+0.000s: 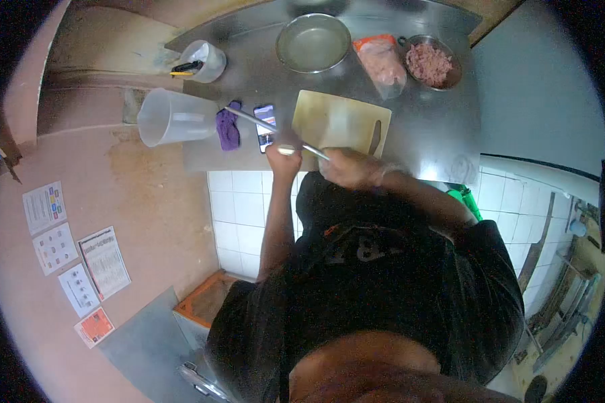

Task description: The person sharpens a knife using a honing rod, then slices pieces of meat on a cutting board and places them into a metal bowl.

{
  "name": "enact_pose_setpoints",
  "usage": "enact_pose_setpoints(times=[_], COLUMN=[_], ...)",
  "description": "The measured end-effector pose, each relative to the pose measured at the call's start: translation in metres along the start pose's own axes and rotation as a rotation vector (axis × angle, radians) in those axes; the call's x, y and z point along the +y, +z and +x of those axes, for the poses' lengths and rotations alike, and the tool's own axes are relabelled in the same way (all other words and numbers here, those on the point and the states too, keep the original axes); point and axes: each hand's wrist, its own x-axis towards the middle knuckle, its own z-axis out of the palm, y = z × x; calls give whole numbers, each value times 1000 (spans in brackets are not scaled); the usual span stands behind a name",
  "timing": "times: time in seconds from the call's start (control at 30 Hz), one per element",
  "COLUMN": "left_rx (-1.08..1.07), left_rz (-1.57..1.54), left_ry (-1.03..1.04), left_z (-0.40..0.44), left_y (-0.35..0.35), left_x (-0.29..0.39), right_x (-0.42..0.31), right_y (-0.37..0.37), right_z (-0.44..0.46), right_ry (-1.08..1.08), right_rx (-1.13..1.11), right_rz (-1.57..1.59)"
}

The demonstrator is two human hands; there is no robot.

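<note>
My right hand (351, 168) is closed on one end of a long thin metal rod (249, 118), which slants up to the left over the phone. My left hand (284, 161) is closed round a whitish handle (286, 151); what extends from it is blurred and crosses close to the rod. Just beyond my hands lies a pale yellow cutting board (333, 121) with a dark slot at its right side. A lit phone (265, 125) lies left of the board, beside a crumpled purple cloth (228, 129).
On the metal counter (249, 80) stand a translucent jug (175, 117), a tub with utensils (208, 62) and a round metal bowl (313, 43). A bag of pink meat (382, 66) and a bowl of minced meat (429, 65) sit at the back right.
</note>
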Motion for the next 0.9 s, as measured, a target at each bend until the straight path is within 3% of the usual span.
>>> enact_pose_setpoints(times=[0.07, 0.1, 0.17, 0.23, 0.3, 0.33, 0.37, 0.4, 0.43, 0.5, 0.57, 0.6, 0.67, 0.7, 0.77, 0.83, 0.87, 0.9], left_rx=[131, 142, 207, 204, -35, 131, 288, 260, 357, 313, 300, 329, 394, 280, 451, 251, 446, 156], left_rz=[122, 282, 176, 125, 80, 121, 160, 185, 161, -26, 108, 154, 163, 194, 340, -383, 188, 3], left_ry=[-149, -250, -117, 81, 38, -58, -153, -161, -255, -151, 29, 28, 14, -107, -59, -315, 231, 95], left_z=[12, -8, -2, -6, -2, 6, 11, 20, 26, 20, 12, 14, 26, 34, 41, 21, 21, 28], left_y=[-2, -51, -67, -44, -28, -17, -10, -15, -20, -16, -5, 0, 8, -7, -10, -5, 7, 7], left_x=[-10, -20, -26, 13, 46, 17, -30, -72, -25, -13, 31, 27, -52, -80, -61, 8, 21, 27], right_x=[-20, -24, -10, -13, -20, -33, -32, -26, -22, -20, -15, -34, -29, -24, -28, -27, 13, 24], right_y=[-13, 13, -5, 2, 26, 16, 2, -17, -29, -32, -6, -1, -12, -21, -43, -36, -1, 7], right_z=[-4, -5, -6, -3, 2, -1, 1, 4, 3, 4, 14, 8, 9, 9, 8, 7, 12, 15], right_ry=[137, 130, 131, 79, 177, -52, -54, 55, 166, 124, 159, 128, 130, 139, 127, 169, 18, 14], right_rx=[-187, -200, -7, -2, -52, 9, 17, -52, -123, -56, -272, -167, -101, -36, -90, -113, -75, -75], right_rz=[-119, -14, 67, 14, -91, -127, -140, -110, -70, -58, -83, -59, -54, -42, -1, -58, -71, -78])
